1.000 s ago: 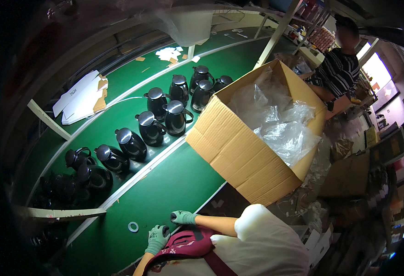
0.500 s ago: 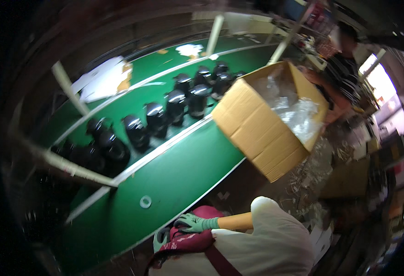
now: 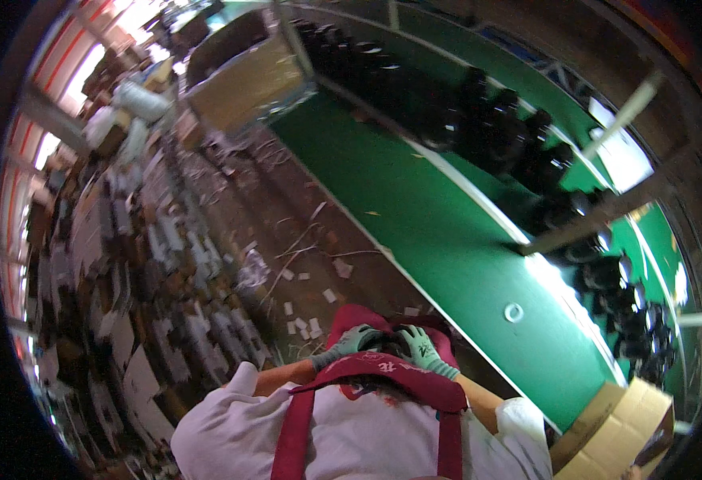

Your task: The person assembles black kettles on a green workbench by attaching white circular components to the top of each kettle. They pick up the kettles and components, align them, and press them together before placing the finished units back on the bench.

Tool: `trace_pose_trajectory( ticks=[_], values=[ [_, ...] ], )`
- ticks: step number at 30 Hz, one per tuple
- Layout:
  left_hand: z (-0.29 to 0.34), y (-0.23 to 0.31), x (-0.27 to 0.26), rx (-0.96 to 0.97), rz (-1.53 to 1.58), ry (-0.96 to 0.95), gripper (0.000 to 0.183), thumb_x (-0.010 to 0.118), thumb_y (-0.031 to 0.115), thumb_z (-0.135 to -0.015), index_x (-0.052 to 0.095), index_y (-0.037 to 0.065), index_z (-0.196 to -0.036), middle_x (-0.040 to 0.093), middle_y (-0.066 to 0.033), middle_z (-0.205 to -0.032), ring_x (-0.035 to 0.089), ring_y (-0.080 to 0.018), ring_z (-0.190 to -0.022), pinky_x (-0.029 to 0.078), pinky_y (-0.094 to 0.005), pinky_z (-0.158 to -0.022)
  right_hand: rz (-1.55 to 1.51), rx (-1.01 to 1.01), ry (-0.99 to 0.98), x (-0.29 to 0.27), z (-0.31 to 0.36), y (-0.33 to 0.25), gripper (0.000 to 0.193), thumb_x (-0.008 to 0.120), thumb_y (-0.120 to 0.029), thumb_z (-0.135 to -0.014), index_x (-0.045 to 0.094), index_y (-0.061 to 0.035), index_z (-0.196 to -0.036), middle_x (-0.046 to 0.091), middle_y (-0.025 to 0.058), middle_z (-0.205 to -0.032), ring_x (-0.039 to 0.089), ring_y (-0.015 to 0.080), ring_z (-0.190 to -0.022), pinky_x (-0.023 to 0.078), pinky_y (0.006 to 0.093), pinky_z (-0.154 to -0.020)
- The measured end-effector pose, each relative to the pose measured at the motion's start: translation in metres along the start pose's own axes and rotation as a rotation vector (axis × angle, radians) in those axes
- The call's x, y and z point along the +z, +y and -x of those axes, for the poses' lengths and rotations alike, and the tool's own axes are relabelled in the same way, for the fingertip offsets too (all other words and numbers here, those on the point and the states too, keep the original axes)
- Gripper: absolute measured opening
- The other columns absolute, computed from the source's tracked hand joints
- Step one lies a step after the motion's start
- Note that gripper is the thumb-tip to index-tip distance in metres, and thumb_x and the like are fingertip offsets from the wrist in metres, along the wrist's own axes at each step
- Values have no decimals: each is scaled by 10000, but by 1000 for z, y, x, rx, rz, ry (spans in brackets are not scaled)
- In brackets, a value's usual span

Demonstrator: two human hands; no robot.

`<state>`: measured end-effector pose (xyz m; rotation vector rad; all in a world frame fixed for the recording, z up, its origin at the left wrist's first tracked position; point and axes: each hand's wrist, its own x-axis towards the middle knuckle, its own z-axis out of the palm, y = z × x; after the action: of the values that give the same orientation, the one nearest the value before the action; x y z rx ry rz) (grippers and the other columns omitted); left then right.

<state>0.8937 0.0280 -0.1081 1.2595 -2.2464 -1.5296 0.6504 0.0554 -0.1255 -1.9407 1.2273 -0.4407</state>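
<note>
Covering the wearer's front and lap, a maroon apron [image 3: 427, 382] is met, just beyond its folded upper edge, by the left hand [image 3: 355, 340] and the right hand [image 3: 418, 346], both gloved in pale green. The hands are held close together, backs up, with the fingers bent inward. Between them a dark patch [image 3: 389, 346] is seen; whether it is a grasped object or only dark palms cannot be told, nor can it be told how far the hands are opened. To the right, a green table [image 3: 415, 232] is set near the lap. On it a pale ring [image 3: 506, 312] is laid flat, well apart from the hands. Beyond a light rail [image 3: 491, 206], dark shiny vessels [image 3: 504, 138] are lined up in a long row. At the lower right a cardboard box [image 3: 627, 428] is partly shown. To the left, the brown floor [image 3: 239, 208] is strewn with white scraps [image 3: 316, 326], and flat cardboard pieces [image 3: 171, 264] are stacked along it.
</note>
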Motion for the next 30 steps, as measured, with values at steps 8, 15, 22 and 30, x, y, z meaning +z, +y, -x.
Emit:
trace_pose_trajectory(
  ticks=[8,15,22,30],
  values=[
    [41,-74,-21,-223,333,480,386,684,255,-851,627,63,-1181,630,-159,-1118,581,-327,-1065,445,-415,-936,94,-36,-284,0,-108,-30,547,700,-318,-811,528,-71,-1267,527,228,-1194,531,420,-1086,437,486,-980],
    [-20,-78,-177,-178,150,598,321,650,142,-857,620,-5,-1141,639,-180,-1099,606,-310,-1041,480,-399,-894,-39,100,91,-6,-215,10,550,658,-343,-862,506,-26,-1285,523,283,-1274,514,426,-1195,414,462,-1033],
    [-164,-132,-363,-96,70,469,526,701,257,-877,492,-3,-1284,564,-219,-1260,572,-382,-1132,470,-427,-947,-408,205,591,-73,-377,71,323,694,-218,-861,605,-30,-1109,642,196,-1038,630,381,-913,505,425,-832],
    [-358,-58,-572,247,-552,516,665,743,407,-814,494,44,-1313,470,-213,-1345,515,-413,-1175,444,-457,-996,-297,550,735,-167,-614,47,792,700,-511,-817,426,-17,-1373,408,253,-1408,436,412,-1278,403,473,-1043]
  ],
)
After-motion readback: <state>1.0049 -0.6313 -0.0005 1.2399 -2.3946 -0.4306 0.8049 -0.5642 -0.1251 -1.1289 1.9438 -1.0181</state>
